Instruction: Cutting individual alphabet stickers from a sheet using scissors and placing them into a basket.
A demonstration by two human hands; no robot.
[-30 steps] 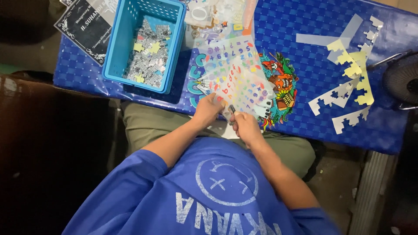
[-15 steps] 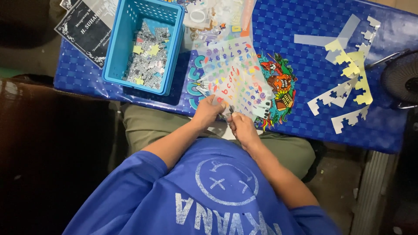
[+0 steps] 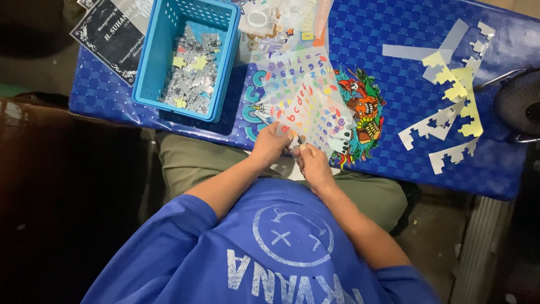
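Left hand [image 3: 271, 144] and right hand [image 3: 313, 165]: both pinch the near edge of a transparent sticker sheet [image 3: 306, 101] on the blue table [image 3: 394, 73]; fingertips partly hidden. Blue basket [image 3: 147, 62]: small pieces, indistinct. Fan [image 3: 517, 104]: cut off.

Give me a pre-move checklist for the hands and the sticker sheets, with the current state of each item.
1. Left hand on the fanned clear sheets of coloured letter and number stickers: ok, its fingers touch the near edge.
2. Right hand at the same edge: ok, beside the left hand.
3. What the fingertips pinch: cannot tell, too small.
4. Sheets supported: ok, they lie on the blue patterned table.
5. Blue plastic basket of small cut pieces clear of the hands: ok, it stands apart, to the left.
6. White and yellow notched paper strips out of the way: ok, far right on the table.
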